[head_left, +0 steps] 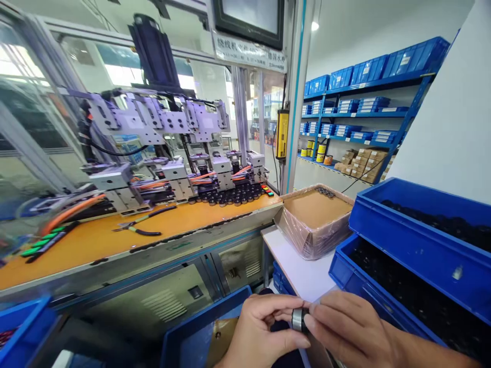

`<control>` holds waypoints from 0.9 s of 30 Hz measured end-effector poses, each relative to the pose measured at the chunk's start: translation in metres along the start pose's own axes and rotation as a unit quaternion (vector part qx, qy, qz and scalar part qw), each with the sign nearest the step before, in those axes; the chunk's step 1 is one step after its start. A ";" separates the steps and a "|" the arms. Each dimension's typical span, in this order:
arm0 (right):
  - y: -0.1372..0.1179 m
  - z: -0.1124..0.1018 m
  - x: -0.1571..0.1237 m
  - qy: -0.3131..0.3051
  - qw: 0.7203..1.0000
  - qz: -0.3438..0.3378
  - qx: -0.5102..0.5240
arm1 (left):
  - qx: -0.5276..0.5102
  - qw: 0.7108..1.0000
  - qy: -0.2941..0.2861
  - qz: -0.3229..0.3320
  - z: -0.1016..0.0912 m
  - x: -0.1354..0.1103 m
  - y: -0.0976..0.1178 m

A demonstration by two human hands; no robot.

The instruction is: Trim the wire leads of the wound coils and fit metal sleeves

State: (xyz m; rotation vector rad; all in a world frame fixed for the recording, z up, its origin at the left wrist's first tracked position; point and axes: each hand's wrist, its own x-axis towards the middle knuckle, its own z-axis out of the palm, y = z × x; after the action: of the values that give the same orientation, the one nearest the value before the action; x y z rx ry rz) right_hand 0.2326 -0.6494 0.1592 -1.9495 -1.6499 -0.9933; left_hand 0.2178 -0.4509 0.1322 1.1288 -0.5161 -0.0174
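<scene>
Left hand (264, 327) pinches a small silver-and-black ring (297, 320) between thumb and fingers; right hand (345, 324) closes on its dark side, presumably so the piece stays steady from both ends. Ring sits low before the body, beside a blue tub (207, 316). To the right, stacked blue bins (406, 225) of loose dark parts, offset, probably leaving the lower one reachable. Beyond, a plastic-wrapped carton (307, 240) on a white bench (284, 258). Pliers (132, 225) lie on the orange bench (184, 222), likely for easy pickup; dark round parts (230, 197) cluster against the machine (176, 179). Farthest, blue shelving (353, 87).
</scene>
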 end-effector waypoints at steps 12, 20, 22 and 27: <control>-0.038 0.040 0.069 0.065 0.995 0.049 -0.053 | -0.067 0.996 0.031 0.047 -0.050 -0.038 0.027; -0.047 0.107 0.117 0.172 0.981 0.024 -0.081 | -0.002 0.969 0.164 0.187 -0.084 -0.065 0.059; -0.046 0.120 0.127 0.155 0.987 0.031 -0.041 | 0.135 0.942 0.170 0.256 -0.102 -0.073 0.076; -0.034 0.155 0.160 0.027 0.995 -0.031 0.089 | 0.356 0.866 0.189 0.297 -0.153 -0.090 0.105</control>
State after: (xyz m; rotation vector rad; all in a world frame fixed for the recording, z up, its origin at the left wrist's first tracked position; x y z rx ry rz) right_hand 0.2488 -0.4245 0.1678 -1.7505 -1.7153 -0.8803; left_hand 0.1742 -0.2496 0.1386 1.5940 -0.5075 0.9890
